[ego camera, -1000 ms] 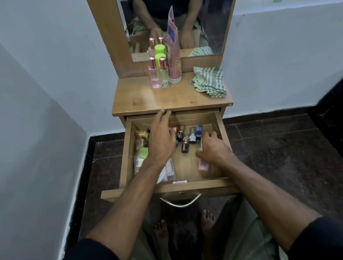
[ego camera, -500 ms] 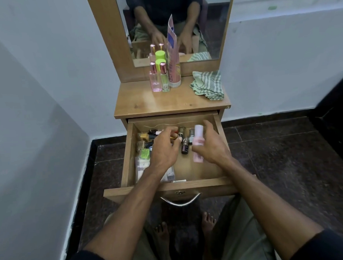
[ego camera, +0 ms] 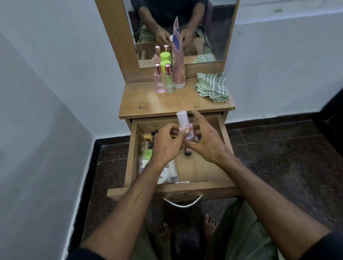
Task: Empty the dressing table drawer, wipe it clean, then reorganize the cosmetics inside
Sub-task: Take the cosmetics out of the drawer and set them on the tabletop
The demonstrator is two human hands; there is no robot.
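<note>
Both hands are meeting around a small pink bottle [ego camera: 183, 127] above the open drawer [ego camera: 200, 168]. The left hand [ego camera: 165, 145] is curling its fingers around the bottle's lower body, thumb pressing the front. The right hand [ego camera: 205, 142] is touching the same bottle from the other side with thumb and lower fingers, while its forefinger is pointing up, loose. It looks like a hand-over from one hand to the other, though which way cannot be told.

The bottle is standing upright in the grip, its pale rounded cap on top, probably so it can go straight onto the tabletop. It looks like smooth, light plastic.

Below the grip, the wooden drawer is lying pulled well out, with a curved metal handle [ego camera: 183, 202] on its front. Its floor under the right hand is showing bare wood. Under and left of the left hand, small cosmetics [ego camera: 147, 149] are crowding together: little bottles, a round white jar, clear tubes. So the emptying seems unfinished.

Beyond the grip, on the tabletop [ego camera: 145, 105], two slim glass bottles [ego camera: 164, 80] with rose metallic caps, a green-capped bottle and a tall pink tube [ego camera: 178, 60] are standing against the mirror [ego camera: 217, 28]. Off to the right, a soft striped green cloth [ego camera: 212, 87] is lying crumpled, likely waiting for the wiping.
</note>
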